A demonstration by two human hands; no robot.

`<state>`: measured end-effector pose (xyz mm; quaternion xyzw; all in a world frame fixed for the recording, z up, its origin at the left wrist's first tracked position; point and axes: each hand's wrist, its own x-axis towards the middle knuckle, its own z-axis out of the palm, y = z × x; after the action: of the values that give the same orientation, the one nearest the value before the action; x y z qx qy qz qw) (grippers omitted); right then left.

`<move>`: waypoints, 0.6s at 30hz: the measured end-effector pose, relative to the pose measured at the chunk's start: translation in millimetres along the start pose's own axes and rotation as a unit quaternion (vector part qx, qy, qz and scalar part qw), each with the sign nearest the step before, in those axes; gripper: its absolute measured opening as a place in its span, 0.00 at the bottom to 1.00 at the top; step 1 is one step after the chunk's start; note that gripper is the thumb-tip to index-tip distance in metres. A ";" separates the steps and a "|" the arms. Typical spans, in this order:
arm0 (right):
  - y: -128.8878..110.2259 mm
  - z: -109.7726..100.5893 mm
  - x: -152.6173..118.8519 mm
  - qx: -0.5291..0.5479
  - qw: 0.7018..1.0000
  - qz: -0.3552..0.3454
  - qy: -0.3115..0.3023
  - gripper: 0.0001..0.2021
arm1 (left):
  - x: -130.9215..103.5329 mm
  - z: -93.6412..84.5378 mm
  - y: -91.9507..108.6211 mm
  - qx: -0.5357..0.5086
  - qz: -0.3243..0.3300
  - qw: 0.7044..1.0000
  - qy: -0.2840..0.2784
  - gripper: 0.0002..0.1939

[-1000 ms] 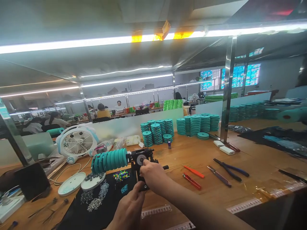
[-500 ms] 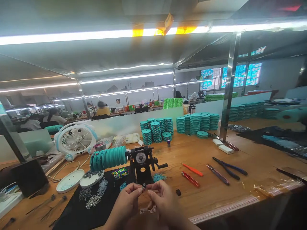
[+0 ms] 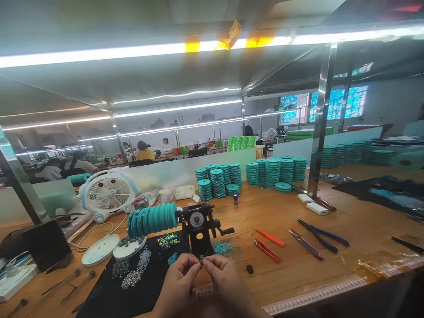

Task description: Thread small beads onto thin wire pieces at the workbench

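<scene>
My left hand (image 3: pixel 179 276) and my right hand (image 3: pixel 222 278) meet at the fingertips near the table's front edge. Thumb and forefinger of each are pinched together around something tiny, too small and covered to name. Just beyond them stands a black hand-cranked winder (image 3: pixel 198 225) with a round dial. A row of teal spools (image 3: pixel 155 220) sits on its shaft, to the left. Short teal thread pieces (image 3: pixel 223 248) lie right of the winder's base, and a smaller teal bunch (image 3: pixel 172 258) lies by my left hand.
On the black mat (image 3: pixel 109 293) lie colored beads (image 3: pixel 168 240) and silvery metal parts (image 3: pixel 131 279). White dishes (image 3: pixel 100 250) and a fan (image 3: pixel 109 194) stand left. Pliers (image 3: pixel 319 234), tweezers (image 3: pixel 305 244), a red cutter (image 3: pixel 266 250) and an orange-handled tool (image 3: pixel 270 237) lie right. Stacked spools (image 3: pixel 218 183) stand behind.
The small dark and teal piece that showed between my fingertips is now mostly covered. My fingertips have drawn closer together. The whole view has shifted slightly.
</scene>
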<state>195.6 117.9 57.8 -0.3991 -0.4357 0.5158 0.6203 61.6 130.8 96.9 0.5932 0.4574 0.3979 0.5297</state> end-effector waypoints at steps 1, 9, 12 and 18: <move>1.2 0.3 0.6 -0.001 1.000 -0.003 -0.001 0.16 | -0.2 0.2 0.4 0.008 -0.007 1.000 -0.005 0.15; 11.7 1.3 0.9 -0.024 0.999 0.001 0.044 0.13 | 6.3 -0.3 -8.5 -0.056 -0.101 0.993 -0.025 0.17; 7.6 1.7 -2.0 -0.040 0.998 -0.007 0.040 0.11 | 6.4 0.3 -9.1 -0.081 -0.127 0.988 -0.038 0.16; 6.3 0.7 -5.3 -0.057 0.998 -0.010 0.037 0.11 | 1.2 1.8 -6.5 -0.095 -0.133 0.985 -0.055 0.17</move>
<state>192.6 113.6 51.4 -0.4482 -0.4448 0.4687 0.6177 62.9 131.6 90.3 0.4950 0.4623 0.3322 0.6564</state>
